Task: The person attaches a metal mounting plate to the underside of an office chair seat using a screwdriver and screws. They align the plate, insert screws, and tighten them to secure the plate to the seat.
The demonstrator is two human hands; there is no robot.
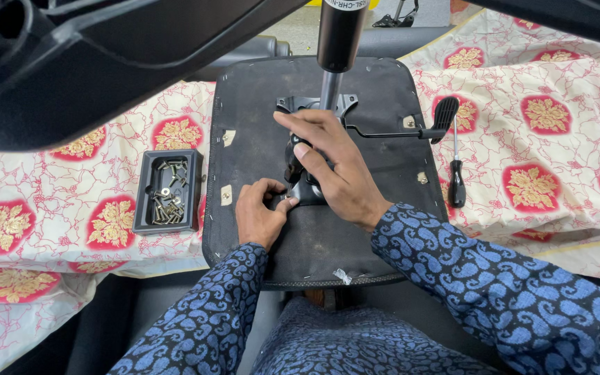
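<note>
Both hands on the black tilt mechanism (308, 149), mid upturned seat base (314, 229): right hand (331, 167) clasps it, left hand (262, 212) pinches its near edge. Loose plate could shift off its holes. Screws sit in the tray (140, 201), well left.

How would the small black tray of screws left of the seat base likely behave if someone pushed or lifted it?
The black tray sits on loose, wrinkled patterned cloth, so a push would probably bunch the fabric rather than slide cleanly. Its screws lie loose and would likely rattle and shift toward one end if tilted. It looks shallow and rigid, probably light.
</note>
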